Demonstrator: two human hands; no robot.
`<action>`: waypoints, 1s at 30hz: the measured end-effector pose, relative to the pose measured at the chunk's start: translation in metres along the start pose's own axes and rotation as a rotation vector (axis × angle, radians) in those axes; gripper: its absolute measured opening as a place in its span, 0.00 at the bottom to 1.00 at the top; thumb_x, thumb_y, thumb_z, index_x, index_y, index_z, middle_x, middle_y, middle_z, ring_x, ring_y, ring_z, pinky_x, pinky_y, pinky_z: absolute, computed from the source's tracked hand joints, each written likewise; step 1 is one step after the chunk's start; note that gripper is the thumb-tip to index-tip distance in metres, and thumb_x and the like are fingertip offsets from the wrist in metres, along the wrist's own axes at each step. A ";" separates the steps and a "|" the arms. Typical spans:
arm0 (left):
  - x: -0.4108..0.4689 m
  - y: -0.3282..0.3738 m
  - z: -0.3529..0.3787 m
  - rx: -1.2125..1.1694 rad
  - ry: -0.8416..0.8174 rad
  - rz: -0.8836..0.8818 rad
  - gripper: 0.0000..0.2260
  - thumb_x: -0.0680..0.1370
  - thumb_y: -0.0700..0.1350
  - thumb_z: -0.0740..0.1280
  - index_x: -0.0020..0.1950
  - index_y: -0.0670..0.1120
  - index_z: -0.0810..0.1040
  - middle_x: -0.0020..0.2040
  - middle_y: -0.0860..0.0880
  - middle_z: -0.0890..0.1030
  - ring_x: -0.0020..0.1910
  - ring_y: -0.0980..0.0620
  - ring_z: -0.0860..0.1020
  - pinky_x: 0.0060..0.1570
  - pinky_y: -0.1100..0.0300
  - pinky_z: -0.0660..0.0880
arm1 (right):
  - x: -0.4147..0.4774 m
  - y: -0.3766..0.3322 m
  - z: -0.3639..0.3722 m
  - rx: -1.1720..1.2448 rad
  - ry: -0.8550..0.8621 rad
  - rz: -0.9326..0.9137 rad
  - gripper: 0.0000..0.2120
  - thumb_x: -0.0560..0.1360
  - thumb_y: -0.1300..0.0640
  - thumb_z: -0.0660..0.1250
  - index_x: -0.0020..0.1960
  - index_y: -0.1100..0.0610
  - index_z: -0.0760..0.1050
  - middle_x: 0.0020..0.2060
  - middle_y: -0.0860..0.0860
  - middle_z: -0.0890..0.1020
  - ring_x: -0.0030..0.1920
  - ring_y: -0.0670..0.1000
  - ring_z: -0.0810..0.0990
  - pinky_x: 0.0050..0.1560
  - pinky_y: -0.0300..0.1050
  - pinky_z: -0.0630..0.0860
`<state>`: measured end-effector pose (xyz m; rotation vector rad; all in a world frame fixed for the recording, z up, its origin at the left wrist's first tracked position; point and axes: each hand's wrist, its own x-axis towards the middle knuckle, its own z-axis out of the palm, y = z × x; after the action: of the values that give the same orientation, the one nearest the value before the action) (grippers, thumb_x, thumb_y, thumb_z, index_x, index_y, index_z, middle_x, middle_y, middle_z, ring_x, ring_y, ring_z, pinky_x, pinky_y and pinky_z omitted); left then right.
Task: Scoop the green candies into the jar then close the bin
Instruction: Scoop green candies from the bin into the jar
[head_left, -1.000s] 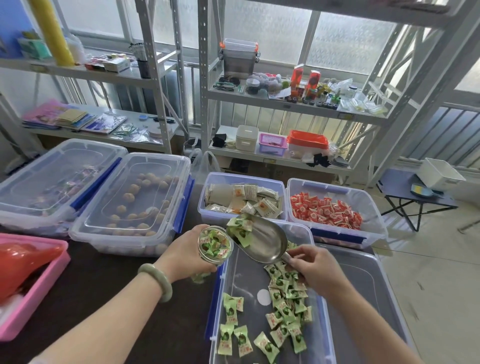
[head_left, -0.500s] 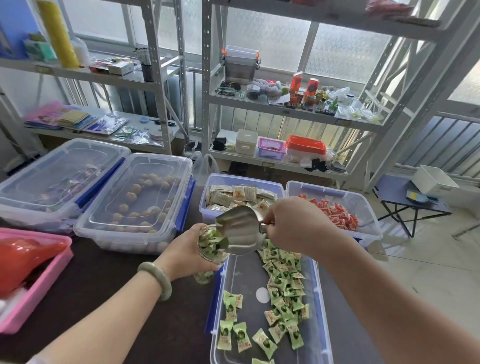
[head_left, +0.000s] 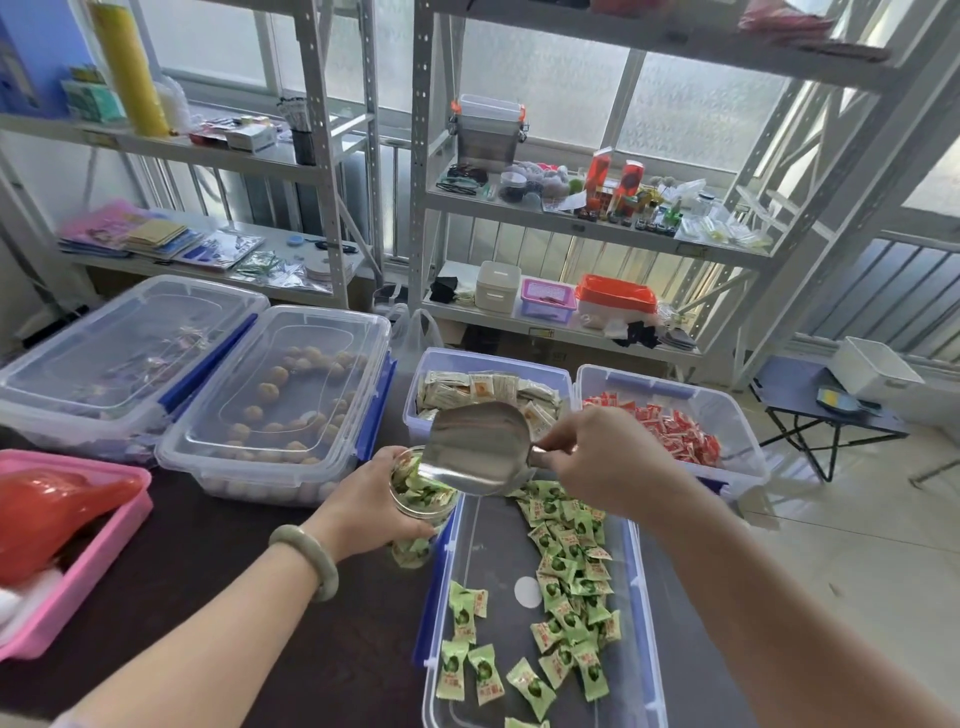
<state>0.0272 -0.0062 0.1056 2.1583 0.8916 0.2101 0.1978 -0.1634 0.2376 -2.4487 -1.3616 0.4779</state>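
1. My left hand (head_left: 371, 501) is wrapped around the jar (head_left: 422, 506), holding it upright just beside the left wall of the open bin (head_left: 641, 597). I keep it close to that wall so that any spill should fall back among the stock, not onto the dark table (head_left: 260, 613).

2. My right hand (head_left: 605, 462) is closed on the handle of the metal scoop (head_left: 475, 449). The scoop is tipped steeply, its lip resting at the jar mouth and its back toward the camera. This angle lets the load slide out under its own weight.

3. The green candies (head_left: 569, 571) lie in two places: a loose band along the middle and right of the bin floor, and a layer visible through the jar's clear wall, reaching near the rim. I cannot tell whether any remain inside the scoop, since its bowl faces away.

4. Judgement: the pour is the step in hand. The jar looks nearly full, so one more scoop may overflow it.

5. The bin has no lid on it, and I cannot identify its lid with certainty. Closing is not yet done.

6. Neighbouring bins hold red candies (head_left: 675, 431) and pale packets (head_left: 488, 387); neither belongs to this task.
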 end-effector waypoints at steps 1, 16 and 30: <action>0.001 0.000 0.000 -0.015 0.003 -0.009 0.40 0.60 0.53 0.79 0.67 0.51 0.63 0.52 0.57 0.77 0.53 0.58 0.76 0.58 0.59 0.73 | 0.002 0.003 0.008 0.015 -0.012 0.006 0.09 0.74 0.57 0.65 0.49 0.54 0.84 0.38 0.51 0.85 0.29 0.48 0.76 0.32 0.43 0.78; 0.006 -0.030 0.013 -0.022 0.153 -0.140 0.43 0.58 0.54 0.80 0.68 0.48 0.64 0.61 0.49 0.76 0.60 0.50 0.74 0.64 0.52 0.71 | 0.009 0.105 0.122 0.694 0.023 0.587 0.13 0.71 0.67 0.62 0.54 0.59 0.76 0.38 0.54 0.80 0.36 0.54 0.76 0.37 0.48 0.73; 0.031 -0.053 0.038 -0.111 0.243 -0.355 0.45 0.53 0.56 0.81 0.65 0.48 0.66 0.59 0.47 0.77 0.61 0.46 0.73 0.63 0.47 0.71 | 0.009 0.101 0.214 0.941 0.051 0.821 0.15 0.72 0.66 0.63 0.58 0.56 0.74 0.47 0.54 0.79 0.48 0.56 0.78 0.45 0.45 0.72</action>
<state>0.0376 0.0152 0.0374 1.8603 1.3510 0.3383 0.1883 -0.1861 0.0019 -2.0114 0.0499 0.9433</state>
